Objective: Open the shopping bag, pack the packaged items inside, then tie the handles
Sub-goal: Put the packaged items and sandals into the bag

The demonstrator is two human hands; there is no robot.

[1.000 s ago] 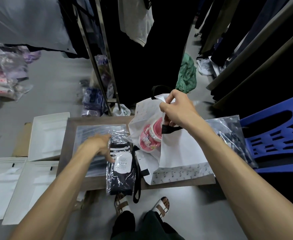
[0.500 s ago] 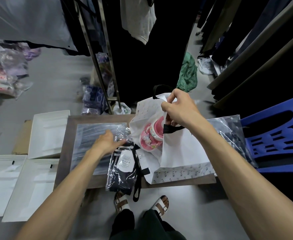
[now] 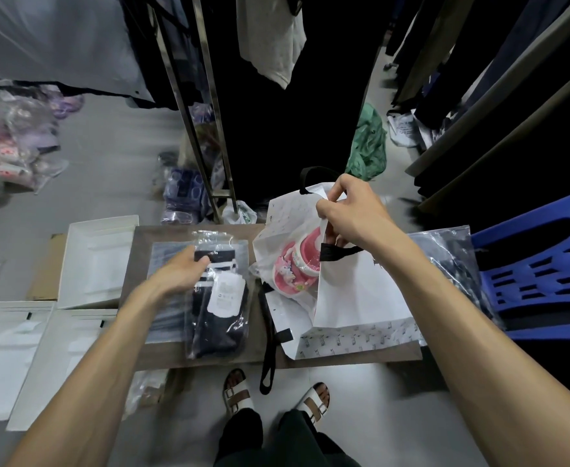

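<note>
Fingers of the right hand (image 3: 354,214) are pinched on the white shopping bag (image 3: 354,298) rim, pink item (image 3: 297,267) inside; left hand (image 3: 182,271) is clasped on the clear-wrapped dark sock pack (image 3: 219,298).

A blue plastic chair (image 3: 543,264) stands right of the table (image 3: 209,357); white trays (image 3: 95,261) lie left.

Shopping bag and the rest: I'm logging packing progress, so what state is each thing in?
Shopping bag: mouth held open, handles untied.
Pink item: inside the bag.
Sock packet: on table, unpacked.
Right hand: gripping bag rim.
Left hand: grasping sock packet.
</note>
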